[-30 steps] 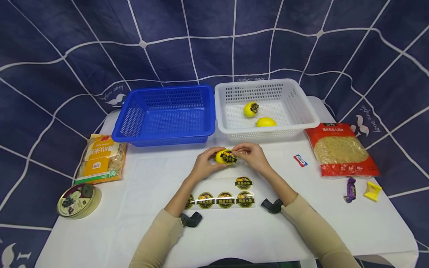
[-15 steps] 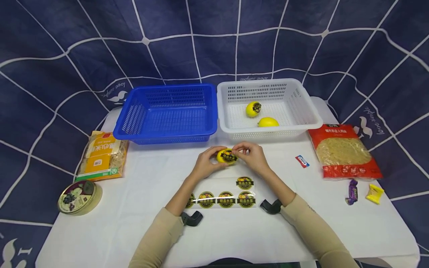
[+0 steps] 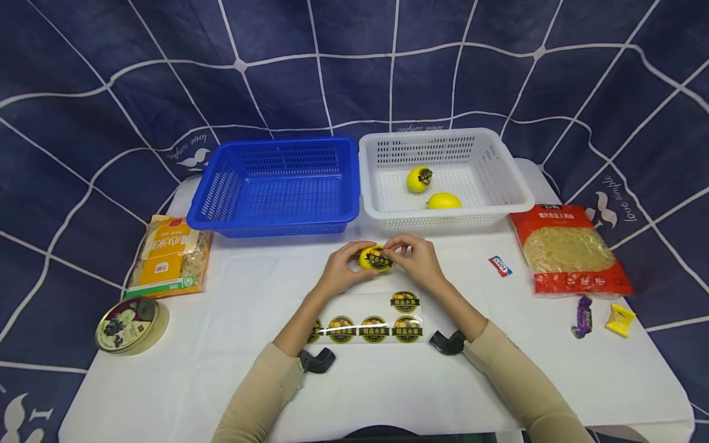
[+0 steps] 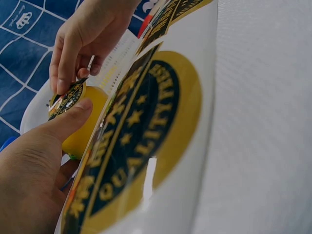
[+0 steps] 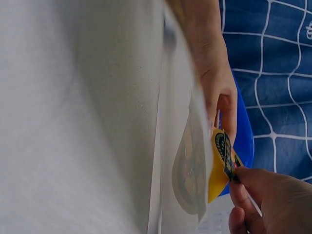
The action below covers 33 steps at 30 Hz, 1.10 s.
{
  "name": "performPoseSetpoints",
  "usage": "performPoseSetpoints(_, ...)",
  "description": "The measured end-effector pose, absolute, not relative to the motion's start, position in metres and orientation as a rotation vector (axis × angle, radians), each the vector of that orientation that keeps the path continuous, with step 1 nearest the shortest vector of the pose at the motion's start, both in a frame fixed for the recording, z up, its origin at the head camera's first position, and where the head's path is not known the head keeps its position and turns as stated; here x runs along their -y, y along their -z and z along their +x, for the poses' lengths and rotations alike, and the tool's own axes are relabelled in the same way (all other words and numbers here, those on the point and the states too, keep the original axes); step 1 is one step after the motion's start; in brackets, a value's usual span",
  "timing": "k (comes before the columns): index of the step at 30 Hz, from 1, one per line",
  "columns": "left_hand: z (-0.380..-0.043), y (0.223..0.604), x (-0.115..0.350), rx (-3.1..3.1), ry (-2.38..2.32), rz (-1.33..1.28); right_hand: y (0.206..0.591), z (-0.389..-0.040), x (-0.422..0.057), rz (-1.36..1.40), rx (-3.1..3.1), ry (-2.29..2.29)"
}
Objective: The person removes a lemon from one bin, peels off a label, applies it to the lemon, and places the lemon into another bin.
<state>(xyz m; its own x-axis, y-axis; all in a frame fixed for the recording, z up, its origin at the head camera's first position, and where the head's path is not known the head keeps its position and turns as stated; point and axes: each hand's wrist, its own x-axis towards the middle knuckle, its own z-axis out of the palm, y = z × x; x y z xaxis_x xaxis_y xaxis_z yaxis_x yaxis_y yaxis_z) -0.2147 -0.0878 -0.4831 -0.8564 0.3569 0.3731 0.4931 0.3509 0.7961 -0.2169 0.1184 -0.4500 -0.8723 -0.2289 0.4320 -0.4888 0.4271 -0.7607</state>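
Observation:
Near the table's middle, my left hand (image 3: 339, 271) grips a yellow lemon (image 3: 364, 258) between thumb and fingers. A round black-and-gold fruit sticker (image 3: 379, 259) lies over the lemon's side. My right hand (image 3: 420, 259) pinches that sticker's right edge between thumb and forefinger. In the right wrist view, the sticker (image 5: 224, 153) stands partly out from the lemon (image 5: 215, 187) at the pinched edge. Below the hands, a clear-backed sticker sheet (image 3: 354, 304) with several similar stickers lies on the white cloth; in the left wrist view the sheet (image 4: 190, 161) looms large in front.
Behind the hands stand a blue basket (image 3: 277, 231) and a white basket (image 3: 448, 216), the latter holding two lemons (image 3: 419, 179), one stickered. A grain bag (image 3: 168, 258) and round tin (image 3: 132, 326) lie left; a red bag (image 3: 573, 249) and wrapped candies (image 3: 583, 317) lie right.
Both hands have stayed in place on the lemon and sticker. The sticker's printed band now slants slightly more downward to the right. The head view has shifted slightly.

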Motion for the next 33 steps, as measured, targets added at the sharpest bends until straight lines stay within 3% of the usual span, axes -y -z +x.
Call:
performPoseSetpoints(13,-0.197,0.451,0.083,2.432,1.514,-0.834,0.450,-0.217,-0.117,0.636,2.438,-1.370)
performPoseSetpoints(33,-0.197,0.447,0.082,2.417,1.522,-0.854,0.446,-0.216,-0.116,0.616,2.469,-1.346)
